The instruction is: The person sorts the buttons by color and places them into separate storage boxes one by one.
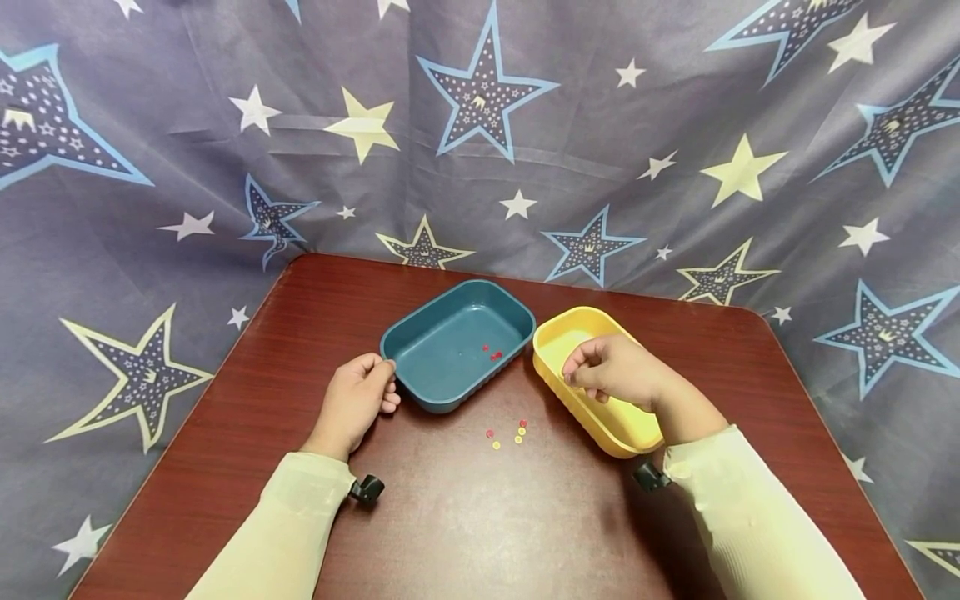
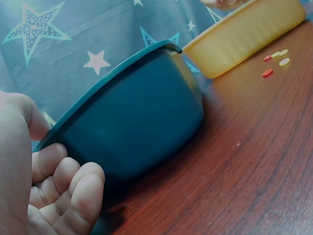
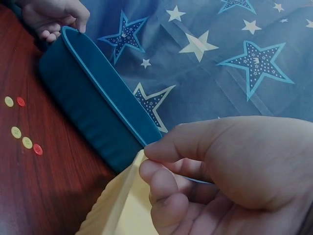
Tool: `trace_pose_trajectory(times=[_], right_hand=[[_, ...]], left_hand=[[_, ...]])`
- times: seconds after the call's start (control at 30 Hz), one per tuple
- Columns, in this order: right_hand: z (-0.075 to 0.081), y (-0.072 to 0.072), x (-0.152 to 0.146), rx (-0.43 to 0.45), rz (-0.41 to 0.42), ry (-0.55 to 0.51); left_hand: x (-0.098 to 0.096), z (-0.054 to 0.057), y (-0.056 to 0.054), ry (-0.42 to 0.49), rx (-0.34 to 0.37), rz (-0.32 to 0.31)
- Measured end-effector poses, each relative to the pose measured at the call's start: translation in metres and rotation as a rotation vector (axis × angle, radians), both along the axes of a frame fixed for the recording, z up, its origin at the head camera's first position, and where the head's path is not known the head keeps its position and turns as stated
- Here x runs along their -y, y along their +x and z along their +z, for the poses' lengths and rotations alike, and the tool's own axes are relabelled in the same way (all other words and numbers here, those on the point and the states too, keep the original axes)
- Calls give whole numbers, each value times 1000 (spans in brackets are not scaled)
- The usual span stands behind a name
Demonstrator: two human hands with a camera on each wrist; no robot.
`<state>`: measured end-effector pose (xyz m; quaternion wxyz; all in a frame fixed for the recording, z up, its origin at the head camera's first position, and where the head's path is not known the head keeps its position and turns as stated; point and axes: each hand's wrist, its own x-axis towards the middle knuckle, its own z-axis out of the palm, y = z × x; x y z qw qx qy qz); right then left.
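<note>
My left hand grips the near-left rim of a teal-blue plastic bin, thumb on top and fingers curled below it. Three small red buttons lie on the bin's floor. To the right, my right hand is over a yellow plastic bin, close to its left wall. Its thumb and index fingertip come together; whether anything is between them is hidden. In front of the bins lie two red buttons and three yellow buttons. The hand covers part of the yellow bin's inside.
Both bins stand near the back of a dark red wooden table, almost touching at one corner. A star-patterned cloth hangs behind the table and along its sides. Small black wrist cameras sit at both cuffs.
</note>
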<state>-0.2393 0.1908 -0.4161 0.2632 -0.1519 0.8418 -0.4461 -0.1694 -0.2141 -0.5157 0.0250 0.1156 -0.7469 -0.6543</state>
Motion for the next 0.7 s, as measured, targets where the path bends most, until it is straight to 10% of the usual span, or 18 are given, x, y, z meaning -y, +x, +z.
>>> trace_pose_trajectory(times=[0.7], right_hand=[[5, 22, 20, -85, 63, 29]], left_hand=[[3, -2, -2, 4, 7, -15]])
